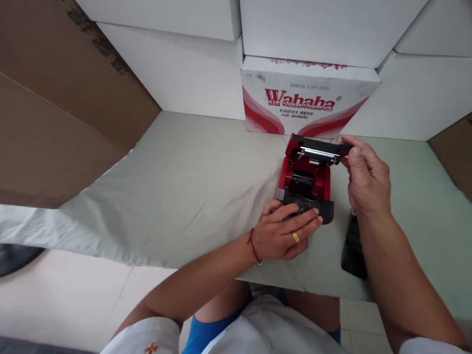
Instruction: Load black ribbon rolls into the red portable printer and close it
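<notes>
A small red and black device (324, 184) rests on the cloth-covered table, its hinged lid (319, 147) raised. Inside the red body lies a dark roll (302, 181). My left hand (289, 231) lies across the black front edge of the device, fingers spread and pointing right; a gold ring and a red bracelet show on it. With thumb and fingers, my right hand (367, 172) pinches the right corner of the raised lid. A dark flat object (354, 250) lies on the table beside my right forearm, partly hidden by it.
A white and red Wahaha carton (306, 101) stands just behind the device. White boxes (177, 69) form a wall along the back. Large brown cardboard (59, 113) stands at the left, more at the right edge. The green-grey cloth (177, 187) covers the table.
</notes>
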The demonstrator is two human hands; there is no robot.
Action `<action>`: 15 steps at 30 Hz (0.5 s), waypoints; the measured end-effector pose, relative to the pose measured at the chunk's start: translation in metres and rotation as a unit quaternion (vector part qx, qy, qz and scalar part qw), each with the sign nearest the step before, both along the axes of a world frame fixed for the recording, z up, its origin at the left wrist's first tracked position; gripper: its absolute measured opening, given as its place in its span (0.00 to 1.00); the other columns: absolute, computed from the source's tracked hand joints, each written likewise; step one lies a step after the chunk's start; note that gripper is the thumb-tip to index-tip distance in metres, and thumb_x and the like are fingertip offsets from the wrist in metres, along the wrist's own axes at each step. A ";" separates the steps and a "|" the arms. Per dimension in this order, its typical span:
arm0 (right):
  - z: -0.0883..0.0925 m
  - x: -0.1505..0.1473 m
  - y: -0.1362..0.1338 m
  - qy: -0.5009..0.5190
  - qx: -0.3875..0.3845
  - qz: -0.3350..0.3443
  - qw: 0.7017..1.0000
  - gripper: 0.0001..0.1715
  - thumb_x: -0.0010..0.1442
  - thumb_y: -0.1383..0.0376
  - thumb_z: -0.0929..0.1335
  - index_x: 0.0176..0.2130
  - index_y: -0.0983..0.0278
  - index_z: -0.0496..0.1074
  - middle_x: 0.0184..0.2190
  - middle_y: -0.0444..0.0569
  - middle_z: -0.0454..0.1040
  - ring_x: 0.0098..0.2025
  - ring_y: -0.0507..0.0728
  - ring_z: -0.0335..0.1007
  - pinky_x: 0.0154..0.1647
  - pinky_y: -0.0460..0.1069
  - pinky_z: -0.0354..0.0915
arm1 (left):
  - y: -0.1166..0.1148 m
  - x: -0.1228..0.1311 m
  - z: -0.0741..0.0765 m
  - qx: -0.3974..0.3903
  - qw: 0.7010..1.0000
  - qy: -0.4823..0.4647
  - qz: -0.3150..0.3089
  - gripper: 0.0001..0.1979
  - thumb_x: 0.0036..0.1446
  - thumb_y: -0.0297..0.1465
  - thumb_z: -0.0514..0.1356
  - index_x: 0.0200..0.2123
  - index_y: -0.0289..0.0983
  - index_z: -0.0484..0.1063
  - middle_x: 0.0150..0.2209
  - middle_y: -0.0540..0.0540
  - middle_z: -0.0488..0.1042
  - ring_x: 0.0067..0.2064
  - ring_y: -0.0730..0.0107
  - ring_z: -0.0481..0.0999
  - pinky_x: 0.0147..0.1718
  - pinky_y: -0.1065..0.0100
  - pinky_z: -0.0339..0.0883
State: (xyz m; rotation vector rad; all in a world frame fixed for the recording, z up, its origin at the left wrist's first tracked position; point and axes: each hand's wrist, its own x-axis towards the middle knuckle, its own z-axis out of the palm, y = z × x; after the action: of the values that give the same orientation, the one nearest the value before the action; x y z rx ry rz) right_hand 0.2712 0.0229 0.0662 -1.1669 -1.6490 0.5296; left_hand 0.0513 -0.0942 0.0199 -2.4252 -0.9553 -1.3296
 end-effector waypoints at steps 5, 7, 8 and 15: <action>0.012 0.005 -0.034 0.010 0.001 0.052 0.999 0.24 0.79 0.49 0.65 0.62 0.54 0.81 0.59 0.50 0.85 0.63 0.65 0.80 0.70 0.67 0.71 | -0.002 0.000 -0.001 -0.006 1.000 0.027 0.009 0.20 0.68 0.34 0.60 0.60 0.46 0.81 0.61 0.55 0.85 0.55 0.61 0.73 0.60 0.56 0.58; 0.011 0.009 -0.047 -0.023 0.013 0.075 0.997 0.22 0.80 0.53 0.65 0.63 0.52 0.81 0.63 0.49 0.83 0.67 0.64 0.78 0.72 0.66 0.69 | -0.002 0.000 -0.002 -0.005 1.000 0.026 0.009 0.20 0.68 0.34 0.60 0.60 0.46 0.82 0.61 0.55 0.85 0.55 0.60 0.73 0.60 0.56 0.57; 0.009 0.012 -0.052 -0.038 0.024 0.090 0.995 0.22 0.80 0.55 0.64 0.64 0.51 0.81 0.64 0.48 0.82 0.68 0.64 0.76 0.74 0.65 0.68 | -0.002 0.000 -0.003 -0.004 1.000 0.025 0.010 0.19 0.68 0.34 0.60 0.59 0.46 0.82 0.61 0.54 0.85 0.55 0.60 0.73 0.60 0.56 0.57; -0.011 0.022 -0.081 -0.163 0.062 0.139 0.975 0.25 0.81 0.61 0.62 0.69 0.52 0.75 0.69 0.52 0.78 0.75 0.64 0.69 0.79 0.68 0.58 | -0.003 0.003 0.001 0.004 1.000 0.012 0.014 0.17 0.70 0.35 0.60 0.58 0.45 0.82 0.57 0.54 0.87 0.53 0.61 0.72 0.58 0.58 0.58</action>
State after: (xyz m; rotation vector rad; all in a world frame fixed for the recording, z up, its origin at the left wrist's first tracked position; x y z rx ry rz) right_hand 0.2935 -0.0578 0.0556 -0.9721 -2.1171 0.4158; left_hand 0.0543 -0.0971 0.0208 -2.4073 -0.9720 -1.2897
